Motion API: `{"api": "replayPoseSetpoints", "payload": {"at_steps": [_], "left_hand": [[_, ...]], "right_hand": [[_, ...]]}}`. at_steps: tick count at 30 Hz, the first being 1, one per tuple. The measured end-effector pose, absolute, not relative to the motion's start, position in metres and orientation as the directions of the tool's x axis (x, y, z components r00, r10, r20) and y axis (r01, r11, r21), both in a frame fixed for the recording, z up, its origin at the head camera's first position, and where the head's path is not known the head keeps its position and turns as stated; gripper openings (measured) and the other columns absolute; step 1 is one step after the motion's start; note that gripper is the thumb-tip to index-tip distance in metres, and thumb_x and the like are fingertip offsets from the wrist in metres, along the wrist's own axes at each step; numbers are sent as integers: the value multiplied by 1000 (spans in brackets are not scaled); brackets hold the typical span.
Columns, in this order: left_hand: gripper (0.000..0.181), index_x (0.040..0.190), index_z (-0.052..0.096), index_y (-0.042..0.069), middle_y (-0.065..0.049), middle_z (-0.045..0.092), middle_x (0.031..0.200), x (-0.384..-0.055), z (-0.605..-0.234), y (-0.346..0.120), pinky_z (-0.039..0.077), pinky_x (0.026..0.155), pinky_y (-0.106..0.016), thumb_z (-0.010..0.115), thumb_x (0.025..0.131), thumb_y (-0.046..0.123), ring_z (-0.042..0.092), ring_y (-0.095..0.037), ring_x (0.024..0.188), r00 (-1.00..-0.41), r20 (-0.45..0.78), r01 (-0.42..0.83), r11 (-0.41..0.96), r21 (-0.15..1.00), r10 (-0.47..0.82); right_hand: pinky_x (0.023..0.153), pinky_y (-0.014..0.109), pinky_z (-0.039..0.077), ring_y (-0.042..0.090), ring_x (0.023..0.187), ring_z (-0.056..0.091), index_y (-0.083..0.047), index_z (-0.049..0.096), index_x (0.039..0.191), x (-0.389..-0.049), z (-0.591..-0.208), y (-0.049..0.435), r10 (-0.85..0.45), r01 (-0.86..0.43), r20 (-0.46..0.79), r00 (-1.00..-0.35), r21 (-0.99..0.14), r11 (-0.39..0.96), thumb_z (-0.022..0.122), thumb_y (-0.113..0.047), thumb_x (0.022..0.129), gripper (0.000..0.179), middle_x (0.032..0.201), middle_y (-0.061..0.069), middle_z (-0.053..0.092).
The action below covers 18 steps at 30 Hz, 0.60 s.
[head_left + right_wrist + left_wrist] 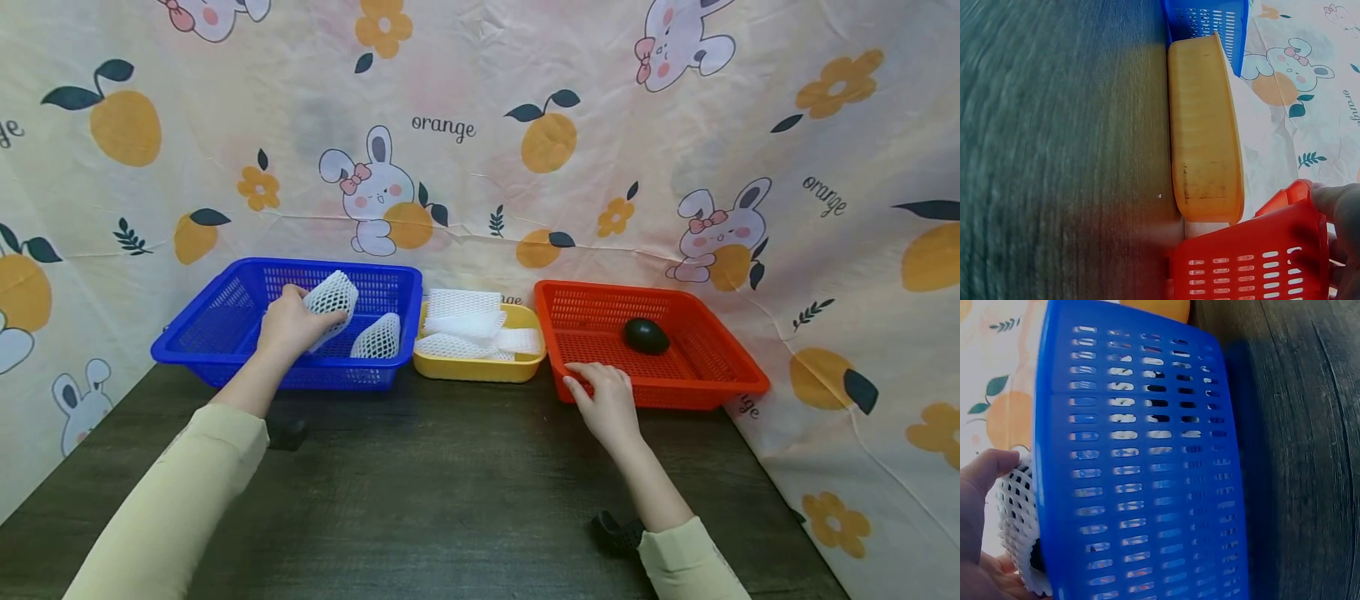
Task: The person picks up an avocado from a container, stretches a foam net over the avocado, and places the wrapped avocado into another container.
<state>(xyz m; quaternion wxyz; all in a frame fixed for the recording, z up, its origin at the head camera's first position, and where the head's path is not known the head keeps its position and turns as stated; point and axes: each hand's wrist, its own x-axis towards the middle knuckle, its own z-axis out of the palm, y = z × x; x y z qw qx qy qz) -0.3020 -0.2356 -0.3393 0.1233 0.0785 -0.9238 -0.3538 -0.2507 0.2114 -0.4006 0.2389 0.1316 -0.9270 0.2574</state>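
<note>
My left hand (291,321) grips a white foam net sleeve (332,300) over the blue basket (408,333), thumb on one side and fingers on the other. Something dark shows through its mesh and open end in the left wrist view, where the near wall partly covers it. A second white net sleeve (377,337) lies inside the same basket. At the front left corner of the red basket (697,390), my right hand (606,400) holds the rim, with fingers behind the wall in the right wrist view. A dark green avocado (647,336) lies in this basket.
Between the two baskets stands a yellow bin (476,370) with several flat white foam net sleeves (465,321). All three stand along the back of the dark wooden table (450,483), before a printed cloth (472,200). Another cloth wall rises at the right.
</note>
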Motion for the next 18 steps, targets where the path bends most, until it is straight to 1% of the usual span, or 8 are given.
{"api": "replayPoseSetpoints", "payload": {"at_steps": [6,11,18], "left_hand": [[84,131,33,-13,-35,48,117,-310,-345,-236,44,84,-57,69,82,45,50,-48,104,-948,135,-125,729,673,-288],[91,137,24,-17,-40,44,122,-315,-348,-235,41,90,-58,65,85,45,46,-52,110,-945,69,-196,724,661,-319],[91,141,18,-17,-40,40,128,-319,-349,-232,37,96,-59,63,88,41,41,-54,118,-937,6,-262,713,651,-350]], "right_hand": [[100,54,28,33,106,55,-6,68,116,-250,-401,211,-122,-375,521,-845,-415,829,66,-20,91,28,110,13,66],[100,54,28,33,106,55,-7,68,116,-251,-403,211,-125,-378,523,-843,-410,830,66,-20,92,28,110,13,66],[101,54,27,33,107,54,-7,68,117,-250,-402,211,-117,-364,513,-851,-415,834,66,-20,92,29,110,13,66]]}}
